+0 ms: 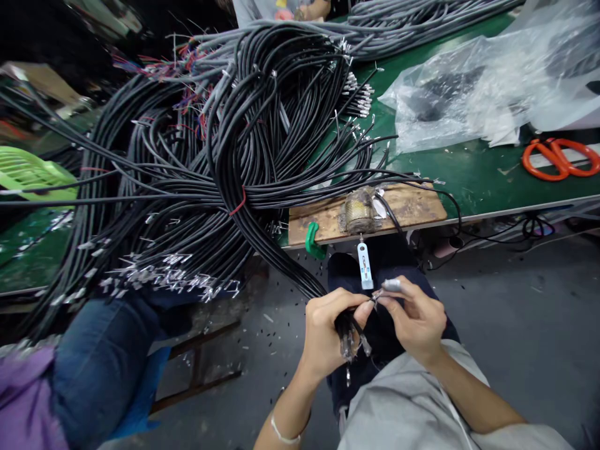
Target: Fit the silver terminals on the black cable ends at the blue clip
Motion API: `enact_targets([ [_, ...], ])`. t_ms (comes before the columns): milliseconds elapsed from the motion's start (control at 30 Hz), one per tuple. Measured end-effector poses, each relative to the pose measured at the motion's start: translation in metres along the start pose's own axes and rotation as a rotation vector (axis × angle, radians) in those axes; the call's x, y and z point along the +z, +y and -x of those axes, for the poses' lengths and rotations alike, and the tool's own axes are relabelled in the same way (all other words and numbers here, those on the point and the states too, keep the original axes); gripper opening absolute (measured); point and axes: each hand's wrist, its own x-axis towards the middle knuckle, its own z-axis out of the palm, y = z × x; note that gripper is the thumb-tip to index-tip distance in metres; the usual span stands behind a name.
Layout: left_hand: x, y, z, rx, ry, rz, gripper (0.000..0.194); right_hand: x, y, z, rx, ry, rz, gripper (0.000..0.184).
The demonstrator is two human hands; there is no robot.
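My left hand (330, 328) is closed around a bundle of black cables (285, 262), whose stripped, silvery ends stick out below my palm. Between its thumb and index finger one cable end is pinched. My right hand (415, 315) is closed too, its fingertips at the bare wires (376, 297) of that cable end. A grey wrap (392, 285) covers one of its fingertips. Just beyond my hands, a light-blue tool (364, 265) with a blade-like slot projects from a small taped motor (360, 211) on a wooden board (417, 203).
Heaps of black cables (173, 169) with stripped ends cover the table's left side. Orange-handled scissors (560, 158) and a clear plastic bag (469, 87) lie at right. A green clamp (314, 240) grips the board's edge. Another person's leg (100, 369) is at lower left.
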Motion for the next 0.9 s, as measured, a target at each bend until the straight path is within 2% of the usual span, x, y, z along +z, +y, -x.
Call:
enact_targets([
  [100,0.002,-0.003,0.003,0.007,0.032,-0.009,0.005,-0.005,0.006,0.003,-0.081,-0.105,0.046,0.025],
  [200,0.005,-0.007,0.005,0.010,0.039,-0.006,0.003,-0.016,0.006,-0.003,-0.140,-0.084,0.137,0.026],
  [267,0.007,-0.009,0.005,0.010,0.041,-0.014,0.004,-0.022,0.004,-0.010,-0.244,-0.084,0.266,0.029],
  [400,0.011,-0.010,0.003,0.006,0.008,-0.042,0.008,-0.027,0.002,-0.018,-0.491,-0.207,0.527,0.029],
  [467,0.012,-0.010,0.003,-0.003,0.015,-0.055,0.008,-0.026,0.004,-0.017,-0.589,-0.208,0.558,0.029],
  [533,0.013,-0.010,0.003,0.003,0.051,-0.057,0.008,-0.023,0.006,-0.015,-0.616,-0.183,0.523,0.027],
  [600,0.015,-0.010,0.003,0.014,0.099,-0.050,0.007,-0.021,0.007,-0.013,-0.516,-0.126,0.445,0.022],
  [700,0.017,-0.011,0.003,0.014,0.130,-0.050,0.007,-0.018,0.004,-0.011,-0.180,-0.064,0.225,0.019],
  [767,0.018,-0.011,0.002,0.011,0.123,-0.057,0.008,-0.016,0.001,-0.007,0.025,-0.072,0.119,0.027],
  [833,0.018,-0.011,0.002,0.008,0.113,-0.063,0.008,-0.013,-0.001,-0.003,0.116,-0.062,0.121,0.032],
  [900,0.018,-0.011,0.002,0.003,0.094,-0.066,0.008,-0.010,-0.002,-0.001,0.117,-0.019,0.156,0.027],
])
